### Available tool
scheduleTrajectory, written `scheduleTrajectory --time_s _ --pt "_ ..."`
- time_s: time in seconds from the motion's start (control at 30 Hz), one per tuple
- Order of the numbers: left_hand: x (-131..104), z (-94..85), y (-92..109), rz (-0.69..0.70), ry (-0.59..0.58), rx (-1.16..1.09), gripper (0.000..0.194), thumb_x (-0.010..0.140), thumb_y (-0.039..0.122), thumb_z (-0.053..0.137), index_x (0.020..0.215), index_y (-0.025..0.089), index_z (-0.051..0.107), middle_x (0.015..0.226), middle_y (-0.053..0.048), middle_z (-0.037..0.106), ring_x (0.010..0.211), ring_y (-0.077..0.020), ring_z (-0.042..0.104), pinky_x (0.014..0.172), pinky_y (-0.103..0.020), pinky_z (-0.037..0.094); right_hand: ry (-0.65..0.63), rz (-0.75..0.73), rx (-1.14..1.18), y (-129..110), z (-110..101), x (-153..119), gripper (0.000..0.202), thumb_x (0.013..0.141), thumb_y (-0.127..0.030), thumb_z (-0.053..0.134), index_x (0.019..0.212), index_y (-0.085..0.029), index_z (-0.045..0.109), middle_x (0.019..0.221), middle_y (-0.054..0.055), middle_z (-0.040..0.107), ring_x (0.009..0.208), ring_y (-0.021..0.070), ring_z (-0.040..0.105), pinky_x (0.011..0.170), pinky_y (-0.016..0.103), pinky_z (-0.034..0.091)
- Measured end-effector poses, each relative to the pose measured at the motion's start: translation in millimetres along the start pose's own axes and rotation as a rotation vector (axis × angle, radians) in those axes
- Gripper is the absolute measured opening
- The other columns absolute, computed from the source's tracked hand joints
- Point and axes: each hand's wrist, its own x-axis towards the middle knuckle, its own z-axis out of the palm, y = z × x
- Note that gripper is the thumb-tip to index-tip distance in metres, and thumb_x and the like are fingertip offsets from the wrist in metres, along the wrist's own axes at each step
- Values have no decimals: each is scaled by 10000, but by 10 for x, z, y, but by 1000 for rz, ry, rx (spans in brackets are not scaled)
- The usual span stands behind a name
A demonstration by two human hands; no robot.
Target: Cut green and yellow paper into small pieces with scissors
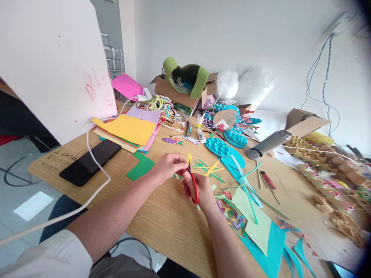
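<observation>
My right hand (200, 190) is closed around the red handles of a pair of scissors (195, 195), with the blades pointing up and away from me. My left hand (171, 166) pinches a small yellow paper strip (189, 158), which stands up at the scissor blades. Whether the blades are parted around the strip is too small to tell. Just beyond my hands lie several thin green paper strips (218, 177) and crossed yellow strips (212, 168). To the left of my left wrist is a green paper piece (141, 166).
A phone (90, 162) and a white cable (98, 164) lie at left, near stacked coloured paper (130, 129). Blue egg-carton pieces (218, 147), a metal flask (268, 144) and a cardboard box (176, 90) stand farther back. Paper scraps (232, 212) and light green paper (255, 220) lie at right.
</observation>
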Motion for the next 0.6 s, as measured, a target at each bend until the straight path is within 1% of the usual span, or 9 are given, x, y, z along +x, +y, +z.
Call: scheduleTrajectory --time_s 0.23,0.6 --pt "3 -11 8 5 -8 9 98 615 190 695 582 133 622 541 -16 663 492 -104 587 506 -204 424 3 -2 -29 -5 -15 3 520 766 -637 617 588 -151 561 411 -3 538 341 101 478 344 184 319" --pt "23 -22 -10 13 13 -34 120 589 210 717 610 138 623 589 -31 690 531 -126 624 557 -235 476 5 22 -75 -1 -17 6 541 761 -675 583 589 -163 558 424 9 546 332 109 465 333 200 310"
